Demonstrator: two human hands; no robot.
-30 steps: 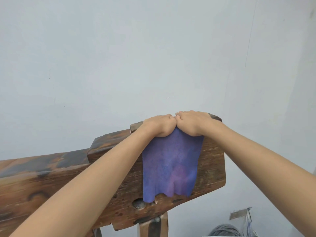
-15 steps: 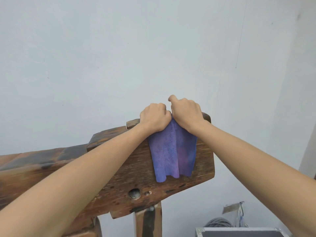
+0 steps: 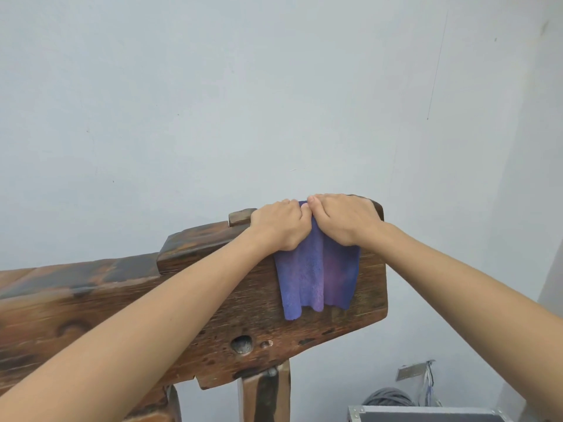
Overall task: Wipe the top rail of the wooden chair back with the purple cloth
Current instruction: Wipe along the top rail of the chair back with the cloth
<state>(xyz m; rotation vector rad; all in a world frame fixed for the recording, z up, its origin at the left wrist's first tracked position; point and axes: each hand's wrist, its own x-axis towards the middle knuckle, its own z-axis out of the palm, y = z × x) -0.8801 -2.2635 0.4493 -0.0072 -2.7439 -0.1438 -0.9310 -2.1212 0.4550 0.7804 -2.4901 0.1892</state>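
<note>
Since half a second ago both hands have flattened onto the rail; the right thumb, lifted then, now lies down beside the left hand. I note the cloth hangs a little wider and flatter than before, folds less bunched.

Left hand (image 3: 281, 226) and right hand (image 3: 342, 219) sit side by side at centre frame, touching at the thumbs, both pressed on the purple cloth (image 3: 316, 278). Fingers of both hands are curled over the far edge of the top rail (image 3: 195, 239), clamping the cloth against it; the fingertips themselves are hidden behind the wood, so I cannot tell how far they wrap.

Cloth is draped over the right end of the rail and hangs down the near face of the wooden chair back (image 3: 243, 324). Its upper portion is covered by the hands; only a small peak shows between the thumbs.

Chair back is cut off at the left edge of the frame, and the forearms hide much of its face. Lower right: a metal-edged case (image 3: 426, 414), cropped by the bottom edge, and a grey cable coil (image 3: 387, 397), partly hidden behind it.
</note>
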